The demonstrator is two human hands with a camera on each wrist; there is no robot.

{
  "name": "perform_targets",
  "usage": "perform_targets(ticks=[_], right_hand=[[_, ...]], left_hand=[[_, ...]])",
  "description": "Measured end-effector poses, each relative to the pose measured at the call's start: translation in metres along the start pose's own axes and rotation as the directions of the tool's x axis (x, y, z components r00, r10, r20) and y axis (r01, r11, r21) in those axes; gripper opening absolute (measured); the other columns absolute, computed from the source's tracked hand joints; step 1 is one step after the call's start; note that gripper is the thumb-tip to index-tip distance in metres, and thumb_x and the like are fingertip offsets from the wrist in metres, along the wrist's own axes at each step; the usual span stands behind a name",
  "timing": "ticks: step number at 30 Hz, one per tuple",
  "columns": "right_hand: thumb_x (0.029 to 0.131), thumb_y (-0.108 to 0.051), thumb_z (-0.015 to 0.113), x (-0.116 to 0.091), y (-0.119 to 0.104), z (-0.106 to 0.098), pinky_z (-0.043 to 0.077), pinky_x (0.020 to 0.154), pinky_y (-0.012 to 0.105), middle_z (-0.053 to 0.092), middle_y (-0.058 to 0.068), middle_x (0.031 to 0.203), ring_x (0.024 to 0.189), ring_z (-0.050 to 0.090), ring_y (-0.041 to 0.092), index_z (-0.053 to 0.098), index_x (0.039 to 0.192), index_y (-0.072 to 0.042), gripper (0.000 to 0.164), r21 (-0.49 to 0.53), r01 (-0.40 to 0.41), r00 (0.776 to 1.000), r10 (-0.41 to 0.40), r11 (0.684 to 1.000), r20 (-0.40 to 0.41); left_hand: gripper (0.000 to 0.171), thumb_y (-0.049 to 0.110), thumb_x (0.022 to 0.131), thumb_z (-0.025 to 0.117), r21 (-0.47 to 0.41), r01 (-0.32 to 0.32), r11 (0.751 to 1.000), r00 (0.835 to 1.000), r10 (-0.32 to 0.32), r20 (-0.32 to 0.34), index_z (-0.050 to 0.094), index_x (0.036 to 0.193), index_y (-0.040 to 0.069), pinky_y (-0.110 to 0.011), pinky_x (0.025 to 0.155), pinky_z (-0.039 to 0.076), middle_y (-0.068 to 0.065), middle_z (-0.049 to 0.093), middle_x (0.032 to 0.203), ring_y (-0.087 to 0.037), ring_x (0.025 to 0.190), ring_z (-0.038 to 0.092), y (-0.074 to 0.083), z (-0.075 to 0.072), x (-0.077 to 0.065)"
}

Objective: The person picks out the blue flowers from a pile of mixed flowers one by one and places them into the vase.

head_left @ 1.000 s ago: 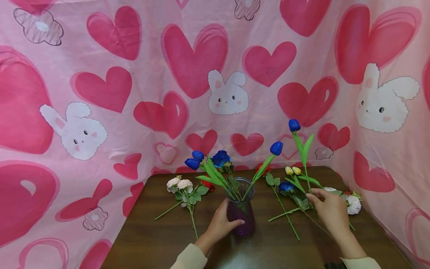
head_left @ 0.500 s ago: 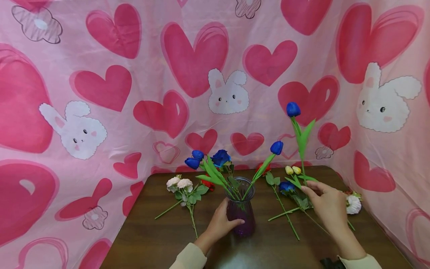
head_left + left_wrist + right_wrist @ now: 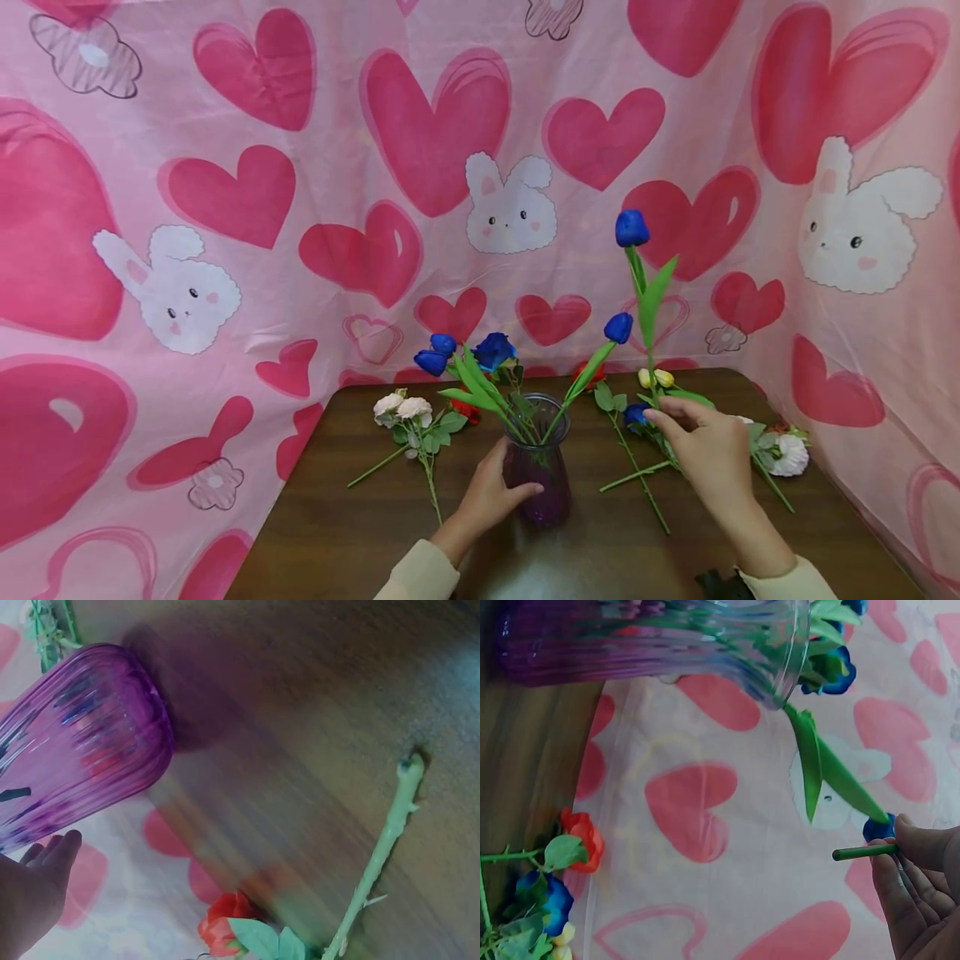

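A purple glass vase (image 3: 542, 500) stands upright on the table, holding several blue tulips (image 3: 618, 328) and a blue rose (image 3: 495, 352). My left hand (image 3: 487, 493) holds the vase's left side, thumb across the front, other fingers partly hidden behind it. In the left wrist view, fingertips (image 3: 69, 844) show beside the glass. To the right of the vase, my right hand (image 3: 708, 458) pinches another blue tulip (image 3: 651, 304) upright by its stem, between thumb and fingertips. The right wrist view shows the cut stem end (image 3: 851, 853) poking out below the pinch, apart from the vase.
Pale pink flowers (image 3: 414, 408) lie left of the vase, near a red flower (image 3: 465, 408). On the right are a red rose (image 3: 591, 377), yellow tulips (image 3: 656, 379), a blue rose (image 3: 637, 414) and a white flower (image 3: 790, 456). A heart-patterned cloth (image 3: 337, 167) hangs around the table.
My right hand has lifted the blue tulip and carried it left toward the vase, uncovering flowers at the right. My left hand has stayed on the vase.
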State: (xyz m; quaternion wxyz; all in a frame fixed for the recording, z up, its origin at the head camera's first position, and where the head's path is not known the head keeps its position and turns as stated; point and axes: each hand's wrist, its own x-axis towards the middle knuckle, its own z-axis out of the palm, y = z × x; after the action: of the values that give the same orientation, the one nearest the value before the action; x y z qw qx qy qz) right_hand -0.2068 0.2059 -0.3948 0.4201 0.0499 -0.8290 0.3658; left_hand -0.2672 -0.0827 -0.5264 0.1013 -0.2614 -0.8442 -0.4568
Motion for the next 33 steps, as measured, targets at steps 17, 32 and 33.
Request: perform_targets(ticks=[17,32,33], right_hand=[[0.066,-0.006,0.089,-0.001,-0.033,0.009,0.044,0.057,0.009,0.072,0.002,0.075,0.065,0.064,0.003,0.077,0.087,-0.004,0.024,0.053,0.054,0.998,-0.056,0.997,0.024],[0.069,-0.007,0.087,-0.012,-0.047,0.031,0.048,0.057,0.010,0.072,-0.002,0.077,0.064,0.066,0.007,0.077,0.086,-0.008,0.020,0.141,0.055,0.995,-0.067,0.988,0.080],[0.069,-0.007,0.087,-0.013,-0.048,0.032,0.048,0.057,0.011,0.072,-0.002,0.077,0.064,0.066,0.007,0.077,0.086,-0.008,0.020,0.141,0.058,0.994,-0.070,0.988,0.085]], left_hand=[[0.033,0.042,0.080,0.078,0.249,-0.168,0.954,0.946,0.227,-0.230,0.075,0.092,0.011,-0.023,0.063,0.055,0.003,0.073,0.085,-0.004,0.073,0.067,0.045,-0.040,-0.001],[0.020,0.009,0.076,0.083,0.010,-0.419,0.908,0.855,0.398,-0.333,0.074,0.094,0.007,-0.025,0.064,0.057,-0.004,0.072,0.085,-0.011,0.074,0.068,0.116,-0.062,0.036],[0.021,0.007,0.076,0.083,-0.023,-0.418,0.908,0.861,0.388,-0.330,0.074,0.095,0.006,-0.028,0.065,0.057,-0.006,0.073,0.086,-0.013,0.075,0.069,0.121,-0.062,0.039]])
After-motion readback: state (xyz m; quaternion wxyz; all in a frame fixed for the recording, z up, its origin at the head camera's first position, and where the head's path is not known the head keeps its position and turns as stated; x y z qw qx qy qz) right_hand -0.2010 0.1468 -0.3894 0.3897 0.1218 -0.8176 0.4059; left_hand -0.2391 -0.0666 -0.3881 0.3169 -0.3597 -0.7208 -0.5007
